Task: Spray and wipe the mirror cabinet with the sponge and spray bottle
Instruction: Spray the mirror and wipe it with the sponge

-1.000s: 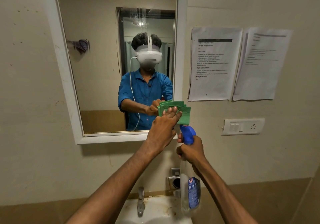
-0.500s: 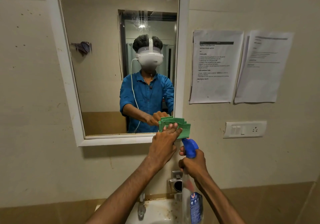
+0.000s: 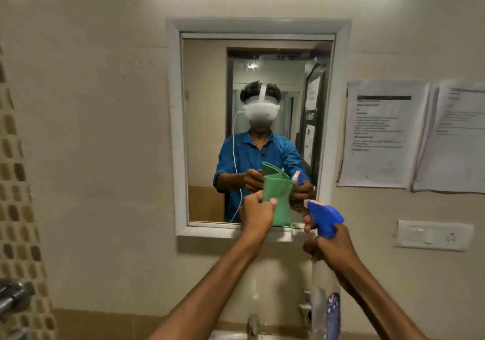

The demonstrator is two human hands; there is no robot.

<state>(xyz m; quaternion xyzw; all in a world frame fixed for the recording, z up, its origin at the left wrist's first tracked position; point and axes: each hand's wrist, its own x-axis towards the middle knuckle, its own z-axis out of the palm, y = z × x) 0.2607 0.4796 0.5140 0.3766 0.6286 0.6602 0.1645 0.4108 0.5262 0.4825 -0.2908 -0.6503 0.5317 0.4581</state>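
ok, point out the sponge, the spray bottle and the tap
sponge (image 3: 280, 203): head view, middle of the green pad above the left hand's grip.
spray bottle (image 3: 325, 217): head view, blue trigger head.
tap (image 3: 253, 325): head view, metal spout at the bottom edge.

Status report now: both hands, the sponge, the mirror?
Left hand grips green sponge near mirror bottom. Right hand holds spray bottle. Nothing in the way.
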